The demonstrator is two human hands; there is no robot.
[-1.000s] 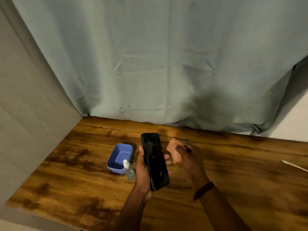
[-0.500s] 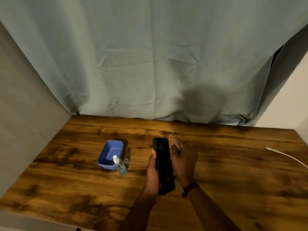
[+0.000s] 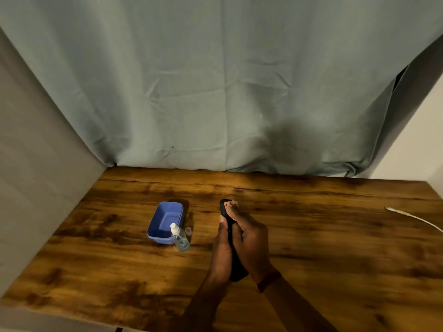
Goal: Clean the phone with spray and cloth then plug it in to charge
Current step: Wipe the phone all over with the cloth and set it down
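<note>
A black phone (image 3: 236, 269) stands nearly edge-on above the wooden table, held between both hands. My left hand (image 3: 221, 245) grips it from the left. My right hand (image 3: 251, 240) lies flat against the phone's right face and presses a small pink cloth (image 3: 232, 207) onto it; only the cloth's tip shows near the phone's top. A clear spray bottle (image 3: 179, 238) with a white nozzle stands left of the hands, its small cap (image 3: 188, 230) beside it. A white charging cable (image 3: 414, 219) lies at the table's right edge.
A blue plastic tub (image 3: 165, 222) sits just behind the spray bottle. The wooden table (image 3: 335, 248) is bounded by a grey-green curtain at the back and a grey wall on the left. A white wall rises at the right.
The phone has turned from screen-up to nearly edge-on. My right hand moved from beside it, holding the cloth up, to pressing the cloth flat against the phone's face.
</note>
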